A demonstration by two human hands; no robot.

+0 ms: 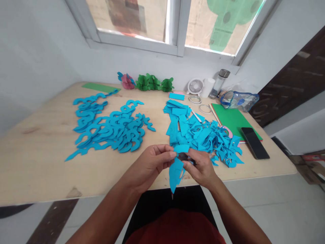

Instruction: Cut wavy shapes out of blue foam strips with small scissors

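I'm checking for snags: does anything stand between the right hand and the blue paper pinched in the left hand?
Only the dark tool, apparently scissors, that the right hand itself holds, right at the blue paper. Nothing else visible intervenes; the heap of blue scraps lies beyond the hands.

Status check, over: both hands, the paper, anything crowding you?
Left hand pinching blue paper. Right hand gripping dark tool, likely scissors, at the paper. Loose blue scraps heaped close beyond right hand.
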